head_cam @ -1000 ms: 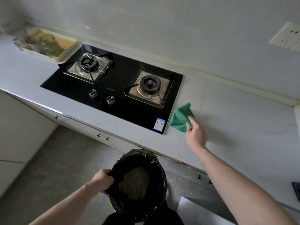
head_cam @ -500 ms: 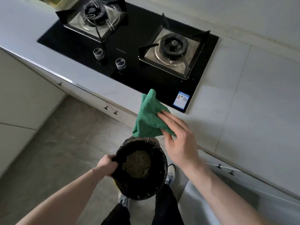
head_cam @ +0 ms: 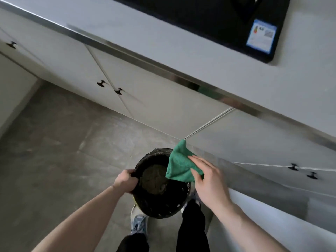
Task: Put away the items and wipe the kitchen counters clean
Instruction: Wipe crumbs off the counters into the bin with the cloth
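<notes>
Grey floor (head_cam: 54,142) and white cabinets (head_cam: 154,91) fill my head view, counter (head_cam: 181,42) above. My left hand (head_cam: 125,180) grips the bin (head_cam: 160,197) rim. My right hand (head_cam: 207,180) pinches the cloth (head_cam: 179,167), which hangs over the bin's right edge, its point toward the cabinets. The hob (head_cam: 218,15) sticker (head_cam: 261,36) is too blurred to read.

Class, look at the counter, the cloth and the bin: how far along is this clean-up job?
Done, by the look of it: the visible strip of counter by the hob lies bare. In hand: the right hand holds the green cloth over the bin, whose rim the left hand grips, probably to shake crumbs in. Left: the rest of the counter is out of view, so further wiping cannot be judged.
</notes>
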Action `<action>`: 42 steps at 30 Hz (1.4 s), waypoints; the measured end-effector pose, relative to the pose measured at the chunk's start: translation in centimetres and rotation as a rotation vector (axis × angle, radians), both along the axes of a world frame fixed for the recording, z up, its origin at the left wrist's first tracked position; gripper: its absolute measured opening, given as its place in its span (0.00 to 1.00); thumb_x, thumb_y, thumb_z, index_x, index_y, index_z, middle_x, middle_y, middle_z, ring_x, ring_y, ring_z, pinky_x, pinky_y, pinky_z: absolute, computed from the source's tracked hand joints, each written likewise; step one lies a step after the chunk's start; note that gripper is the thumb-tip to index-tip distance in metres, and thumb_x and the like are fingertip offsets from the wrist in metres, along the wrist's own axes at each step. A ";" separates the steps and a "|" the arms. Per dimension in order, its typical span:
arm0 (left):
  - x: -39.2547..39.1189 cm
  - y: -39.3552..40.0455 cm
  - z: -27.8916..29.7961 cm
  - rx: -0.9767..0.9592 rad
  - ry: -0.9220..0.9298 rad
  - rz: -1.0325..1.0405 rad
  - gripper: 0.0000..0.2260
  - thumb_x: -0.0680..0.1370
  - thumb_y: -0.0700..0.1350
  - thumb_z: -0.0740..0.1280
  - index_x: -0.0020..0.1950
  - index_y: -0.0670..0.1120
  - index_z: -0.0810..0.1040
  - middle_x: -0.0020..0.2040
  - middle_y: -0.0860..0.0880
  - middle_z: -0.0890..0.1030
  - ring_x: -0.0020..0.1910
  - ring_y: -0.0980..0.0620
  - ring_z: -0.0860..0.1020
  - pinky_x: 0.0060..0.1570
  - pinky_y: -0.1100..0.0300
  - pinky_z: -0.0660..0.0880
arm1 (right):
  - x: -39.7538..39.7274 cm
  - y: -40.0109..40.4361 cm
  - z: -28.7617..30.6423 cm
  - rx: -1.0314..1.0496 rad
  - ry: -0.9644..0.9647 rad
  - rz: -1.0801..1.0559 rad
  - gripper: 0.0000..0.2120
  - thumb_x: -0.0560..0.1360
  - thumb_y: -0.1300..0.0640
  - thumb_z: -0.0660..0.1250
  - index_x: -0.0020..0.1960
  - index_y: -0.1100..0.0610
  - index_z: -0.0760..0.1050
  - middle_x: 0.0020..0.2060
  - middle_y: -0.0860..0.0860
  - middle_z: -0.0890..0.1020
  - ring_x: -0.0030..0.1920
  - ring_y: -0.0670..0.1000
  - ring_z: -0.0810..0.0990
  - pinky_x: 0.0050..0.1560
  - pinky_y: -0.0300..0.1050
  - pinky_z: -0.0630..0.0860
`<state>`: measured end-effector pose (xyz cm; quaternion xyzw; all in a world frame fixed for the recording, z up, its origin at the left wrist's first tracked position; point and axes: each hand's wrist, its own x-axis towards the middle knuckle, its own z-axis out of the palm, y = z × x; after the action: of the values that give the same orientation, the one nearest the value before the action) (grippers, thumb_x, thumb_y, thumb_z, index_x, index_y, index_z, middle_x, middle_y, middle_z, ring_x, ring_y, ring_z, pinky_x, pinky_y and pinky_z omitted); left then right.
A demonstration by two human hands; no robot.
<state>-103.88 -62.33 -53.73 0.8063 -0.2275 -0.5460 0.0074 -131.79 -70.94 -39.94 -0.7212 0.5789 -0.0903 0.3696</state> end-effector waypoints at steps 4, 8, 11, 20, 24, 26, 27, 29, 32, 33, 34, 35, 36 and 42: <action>-1.4 -0.2 -6.5 0.009 -0.016 -0.034 0.18 0.66 0.43 0.60 0.49 0.57 0.83 0.41 0.48 0.85 0.39 0.44 0.85 0.41 0.52 0.85 | -1.5 0.1 -3.8 0.044 0.045 -0.037 0.21 0.79 0.59 0.69 0.70 0.44 0.77 0.68 0.36 0.76 0.68 0.38 0.74 0.71 0.42 0.71; -2.6 0.0 -11.4 0.027 0.010 -0.037 0.23 0.63 0.44 0.60 0.55 0.55 0.83 0.42 0.47 0.86 0.43 0.42 0.86 0.45 0.49 0.85 | -2.5 0.0 -4.7 0.070 0.082 -0.039 0.22 0.79 0.58 0.69 0.70 0.43 0.76 0.68 0.34 0.76 0.67 0.37 0.74 0.70 0.41 0.71; -3.7 -0.2 -12.6 0.047 0.028 -0.002 0.24 0.64 0.45 0.61 0.57 0.57 0.82 0.46 0.45 0.86 0.46 0.41 0.86 0.47 0.49 0.84 | -2.7 -0.4 -4.2 0.063 0.122 -0.026 0.22 0.79 0.58 0.68 0.70 0.40 0.75 0.68 0.32 0.74 0.67 0.36 0.74 0.69 0.39 0.72; -3.5 -2.5 -9.7 0.081 0.005 -0.064 0.40 0.62 0.55 0.76 0.71 0.46 0.68 0.64 0.41 0.79 0.62 0.40 0.79 0.60 0.52 0.77 | -1.8 -2.4 -1.9 0.014 0.171 0.018 0.24 0.80 0.56 0.67 0.72 0.37 0.72 0.69 0.30 0.72 0.68 0.36 0.73 0.68 0.38 0.72; -3.0 -2.9 -2.8 0.063 -0.096 -0.154 0.52 0.66 0.50 0.78 0.82 0.43 0.51 0.77 0.41 0.65 0.73 0.39 0.70 0.69 0.49 0.72 | -0.3 -1.7 2.4 0.020 0.124 0.038 0.23 0.80 0.58 0.68 0.72 0.41 0.74 0.70 0.32 0.72 0.68 0.35 0.71 0.71 0.34 0.67; -2.9 -3.4 3.0 -0.182 -0.191 -0.209 0.44 0.69 0.45 0.74 0.81 0.46 0.57 0.78 0.44 0.65 0.74 0.41 0.68 0.72 0.48 0.70 | 0.5 -1.4 6.2 0.006 0.063 0.029 0.23 0.80 0.59 0.68 0.72 0.42 0.74 0.69 0.31 0.72 0.67 0.31 0.69 0.72 0.32 0.65; -2.9 -3.9 6.7 -0.354 -0.233 -0.231 0.38 0.70 0.43 0.73 0.79 0.47 0.63 0.77 0.47 0.67 0.74 0.44 0.69 0.72 0.49 0.70 | 0.9 -1.3 8.3 -0.015 0.031 0.033 0.23 0.80 0.58 0.69 0.72 0.42 0.74 0.69 0.31 0.72 0.68 0.31 0.69 0.72 0.33 0.65; -2.4 -5.5 14.6 -0.722 -0.316 -0.265 0.27 0.73 0.40 0.73 0.71 0.50 0.74 0.72 0.51 0.73 0.70 0.48 0.72 0.69 0.51 0.72 | 1.2 -1.4 12.6 -0.077 -0.056 0.039 0.23 0.79 0.58 0.70 0.72 0.43 0.75 0.68 0.33 0.74 0.68 0.33 0.71 0.71 0.36 0.68; -0.9 -8.7 26.1 -1.126 -0.398 -0.313 0.17 0.74 0.39 0.71 0.63 0.48 0.80 0.65 0.51 0.77 0.64 0.51 0.74 0.64 0.53 0.70 | 1.0 -2.6 18.6 -0.163 -0.190 0.009 0.22 0.79 0.61 0.70 0.70 0.46 0.77 0.66 0.35 0.78 0.67 0.38 0.75 0.68 0.40 0.73; -0.3 -10.1 29.1 -1.218 -0.414 -0.315 0.16 0.74 0.39 0.70 0.62 0.47 0.81 0.65 0.50 0.77 0.63 0.51 0.74 0.64 0.54 0.69 | 0.9 -3.2 20.5 -0.196 -0.227 0.001 0.22 0.79 0.62 0.70 0.70 0.47 0.77 0.66 0.36 0.78 0.67 0.40 0.76 0.68 0.42 0.74; 0.2 -11.8 31.9 -1.297 -0.423 -0.316 0.15 0.74 0.39 0.70 0.61 0.46 0.81 0.64 0.49 0.77 0.63 0.50 0.74 0.64 0.54 0.69 | 0.8 -3.9 22.4 -0.237 -0.262 -0.014 0.22 0.78 0.63 0.70 0.70 0.49 0.77 0.65 0.37 0.79 0.66 0.41 0.77 0.67 0.43 0.75; 0.5 -13.5 34.3 -1.357 -0.436 -0.330 0.14 0.75 0.38 0.70 0.61 0.45 0.81 0.64 0.49 0.77 0.63 0.50 0.74 0.64 0.53 0.69 | 0.7 -4.7 24.2 -0.282 -0.293 -0.031 0.22 0.78 0.64 0.70 0.70 0.51 0.77 0.65 0.39 0.79 0.66 0.43 0.78 0.66 0.45 0.76; 0.6 -15.5 36.4 -1.388 -0.456 -0.356 0.14 0.76 0.38 0.70 0.61 0.45 0.81 0.65 0.49 0.77 0.63 0.48 0.74 0.64 0.52 0.69 | 0.6 -5.8 25.8 -0.330 -0.312 -0.050 0.22 0.78 0.65 0.69 0.70 0.52 0.77 0.65 0.40 0.80 0.66 0.44 0.78 0.66 0.46 0.76; -1.8 -27.3 38.2 -1.143 -0.427 -0.543 0.20 0.78 0.47 0.68 0.70 0.51 0.76 0.73 0.49 0.72 0.74 0.45 0.66 0.74 0.46 0.65 | 1.9 -15.9 27.5 -0.475 -0.050 -0.057 0.23 0.79 0.61 0.69 0.72 0.47 0.75 0.70 0.42 0.76 0.68 0.46 0.75 0.68 0.49 0.74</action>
<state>-105.72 -89.61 -15.52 0.6800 -0.6724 -0.1504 0.2506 -129.93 -86.83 -12.44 -0.7687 0.5524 -0.2520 0.2011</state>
